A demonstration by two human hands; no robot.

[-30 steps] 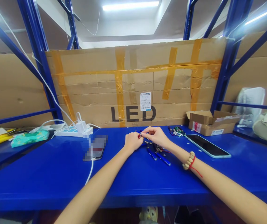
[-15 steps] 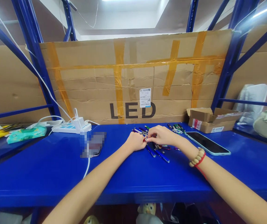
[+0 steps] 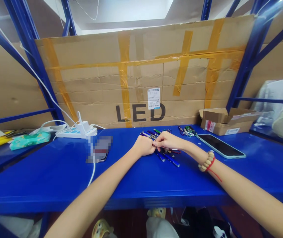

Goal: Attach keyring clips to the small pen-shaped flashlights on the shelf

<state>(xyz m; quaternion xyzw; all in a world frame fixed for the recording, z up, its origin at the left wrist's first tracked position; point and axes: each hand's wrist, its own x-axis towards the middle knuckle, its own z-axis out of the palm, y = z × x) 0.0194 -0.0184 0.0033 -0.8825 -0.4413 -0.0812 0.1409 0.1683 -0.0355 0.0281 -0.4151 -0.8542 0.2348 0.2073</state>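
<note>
My left hand (image 3: 144, 145) is closed in a fist with its knuckles up, low over the blue shelf top. Against its thumb side, my right hand (image 3: 168, 140) pinches with thumb and fingertips. Whatever lies between the fingers is too small and hidden to name. Around and under both hands is a heap of slim blue metallic pen-like sticks (image 3: 172, 160) with small metal fittings, partly covered. A small red loop (image 3: 176, 151) lies beside the right hand. Beaded and red string bracelets (image 3: 207, 161) circle my right wrist.
Several small dark and green pieces (image 3: 189, 130) lie behind the phone (image 3: 220, 145). An open cardboard box (image 3: 224, 127) stands back right. To the left are a power strip (image 3: 75, 132) with white cables, a pixelated dark device (image 3: 103, 148) and a teal packet (image 3: 29, 140). Cardboard (image 3: 94, 89) walls the back.
The view has tilted down slightly. My hands stay together over the heap, the right fingertips drawn closer to the left fist. A small red bit seen between them is now hidden.
</note>
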